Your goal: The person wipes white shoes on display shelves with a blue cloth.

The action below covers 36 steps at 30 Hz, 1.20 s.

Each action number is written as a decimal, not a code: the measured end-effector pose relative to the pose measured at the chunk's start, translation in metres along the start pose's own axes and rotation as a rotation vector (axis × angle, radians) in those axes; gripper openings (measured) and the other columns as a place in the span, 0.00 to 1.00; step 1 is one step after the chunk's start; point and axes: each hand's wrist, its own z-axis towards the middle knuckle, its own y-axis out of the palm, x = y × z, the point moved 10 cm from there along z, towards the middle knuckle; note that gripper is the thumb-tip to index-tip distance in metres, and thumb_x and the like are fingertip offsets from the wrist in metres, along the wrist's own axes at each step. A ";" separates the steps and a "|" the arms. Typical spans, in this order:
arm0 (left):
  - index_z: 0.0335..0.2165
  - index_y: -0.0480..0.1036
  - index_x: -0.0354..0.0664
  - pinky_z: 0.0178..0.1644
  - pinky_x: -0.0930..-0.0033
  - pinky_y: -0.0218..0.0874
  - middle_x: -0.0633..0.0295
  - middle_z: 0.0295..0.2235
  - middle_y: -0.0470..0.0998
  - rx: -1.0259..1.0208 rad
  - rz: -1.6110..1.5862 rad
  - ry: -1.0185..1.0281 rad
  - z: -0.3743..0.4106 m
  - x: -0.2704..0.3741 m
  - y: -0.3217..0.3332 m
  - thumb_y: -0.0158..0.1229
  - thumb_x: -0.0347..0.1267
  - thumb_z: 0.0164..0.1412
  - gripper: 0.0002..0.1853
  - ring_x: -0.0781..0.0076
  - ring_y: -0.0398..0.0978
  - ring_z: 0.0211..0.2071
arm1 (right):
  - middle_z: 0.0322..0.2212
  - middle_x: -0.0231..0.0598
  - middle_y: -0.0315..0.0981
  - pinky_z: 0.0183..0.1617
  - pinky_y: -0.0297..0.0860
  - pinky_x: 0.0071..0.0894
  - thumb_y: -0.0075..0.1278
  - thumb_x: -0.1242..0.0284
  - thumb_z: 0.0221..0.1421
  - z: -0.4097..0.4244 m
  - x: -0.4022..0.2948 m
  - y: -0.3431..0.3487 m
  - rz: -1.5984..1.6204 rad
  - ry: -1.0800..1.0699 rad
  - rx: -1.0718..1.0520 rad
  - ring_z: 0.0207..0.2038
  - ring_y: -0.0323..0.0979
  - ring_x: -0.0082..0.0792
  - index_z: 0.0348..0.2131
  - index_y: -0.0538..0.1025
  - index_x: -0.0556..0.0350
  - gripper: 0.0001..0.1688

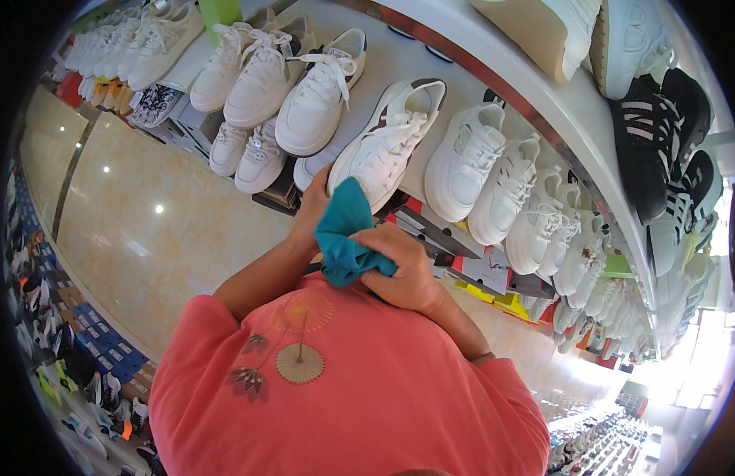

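A white lace-up sneaker [382, 146] with a dark heel collar lies on the white shelf, its toe pointing towards me. My left hand [315, 205] is at the left side of its toe, fingers partly hidden behind the shoe and a teal cloth; whether it grips the shoe cannot be made out. The teal cloth [346, 238] hangs in folds in front of the toe, its upper tip against the shoe. My right hand [403, 268] is closed on the cloth's lower right part, thumb and fingers pinching it.
White sneakers [320, 98] stand left of the shoe, and more white sneakers [466, 160] run along the shelf at right. Shoe boxes [445, 232] are stacked beneath. An upper shelf [558, 113] carries black sneakers [644, 143]. Tiled floor [159, 178] lies at left, with further shoe displays beyond.
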 end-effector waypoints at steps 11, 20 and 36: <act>0.48 0.64 0.30 0.32 0.70 0.69 0.53 0.41 0.73 0.036 -0.500 -0.131 0.043 -0.015 0.012 0.64 0.44 0.49 0.35 0.70 0.75 0.35 | 0.37 0.44 0.74 0.46 0.66 0.32 0.52 0.83 0.36 -0.018 0.026 0.020 0.090 0.168 -0.041 0.40 0.71 0.39 0.43 0.74 0.58 0.28; 0.50 0.62 0.36 0.37 0.69 0.69 0.57 0.43 0.72 0.050 -0.312 -0.276 0.022 -0.015 0.007 0.59 0.45 0.54 0.31 0.70 0.73 0.40 | 0.38 0.46 0.73 0.47 0.65 0.31 0.53 0.81 0.37 -0.028 0.036 0.025 0.116 0.235 -0.067 0.40 0.71 0.39 0.44 0.73 0.58 0.28; 0.47 0.64 0.36 0.32 0.70 0.68 0.58 0.42 0.73 0.097 -0.307 -0.207 0.033 -0.024 0.000 0.60 0.44 0.52 0.29 0.70 0.73 0.37 | 0.36 0.46 0.71 0.46 0.66 0.31 0.51 0.77 0.38 -0.061 0.044 0.015 0.173 0.331 -0.062 0.39 0.70 0.41 0.45 0.72 0.57 0.28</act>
